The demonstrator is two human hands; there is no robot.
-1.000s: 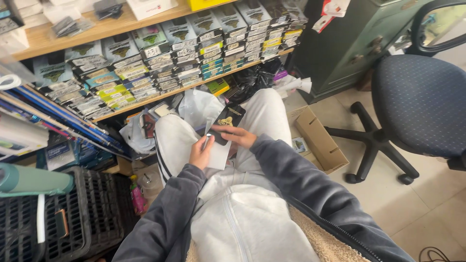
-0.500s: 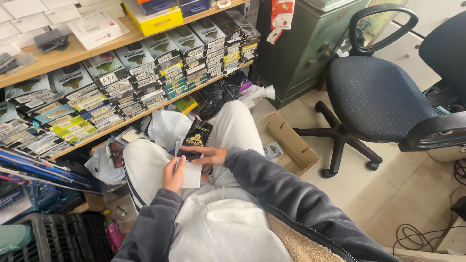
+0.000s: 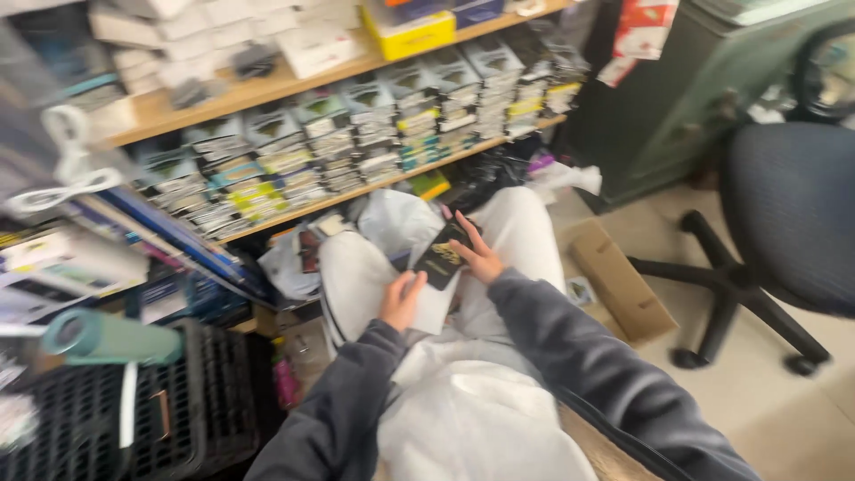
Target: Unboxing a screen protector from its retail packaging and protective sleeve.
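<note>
While we look down from the head camera, we see our left hand [image 3: 403,301] and right hand [image 3: 479,256] meeting over our lap. Between them sits a black packet [image 3: 442,256] with a gold mark, tilted, above our knees. Our right hand grips its upper right edge, fingers curled round it. Our left hand touches its lower left corner with the thumb, and beneath it rests a white sheet [image 3: 435,307] lying on our thigh. Beyond the knees we see a white bag [image 3: 396,220] on the floor, with a wooden shelf [image 3: 267,89] of stacked boxes behind it. At right stands an office chair [image 3: 784,223], near a flat cardboard box [image 3: 621,283]. At left sits a black crate [image 3: 205,401].
</note>
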